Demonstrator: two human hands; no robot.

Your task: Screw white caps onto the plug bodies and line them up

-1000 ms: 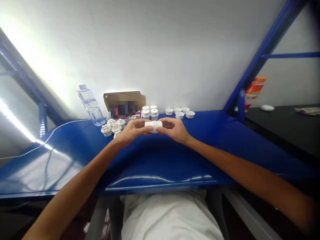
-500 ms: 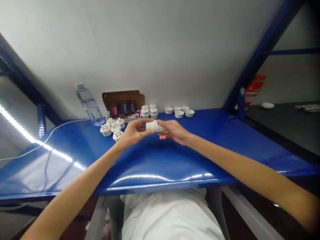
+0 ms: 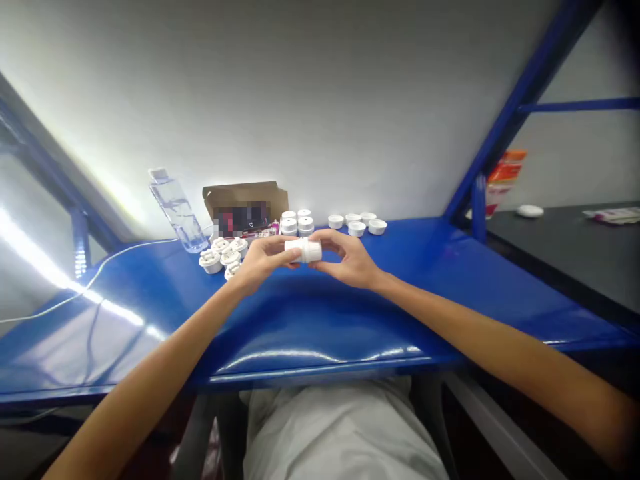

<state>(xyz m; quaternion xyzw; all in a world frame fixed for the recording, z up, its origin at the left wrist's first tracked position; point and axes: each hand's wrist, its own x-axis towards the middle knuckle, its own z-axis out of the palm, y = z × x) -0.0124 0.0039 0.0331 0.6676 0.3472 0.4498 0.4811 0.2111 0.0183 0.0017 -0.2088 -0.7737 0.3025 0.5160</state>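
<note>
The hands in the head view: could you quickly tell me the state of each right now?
Left hand: closed on the white cylindrical part.
Right hand: closed on the same part's other end.

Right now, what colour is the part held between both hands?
The part is plain white; the head view shows it best.

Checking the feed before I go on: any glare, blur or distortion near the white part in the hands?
Head view: glare streaks the blue table at left; the white part between left hand and right hand is evenly lit, fairly sharp; the wide lens bows the table's front edge; the cardboard box label is pixelated.
</note>
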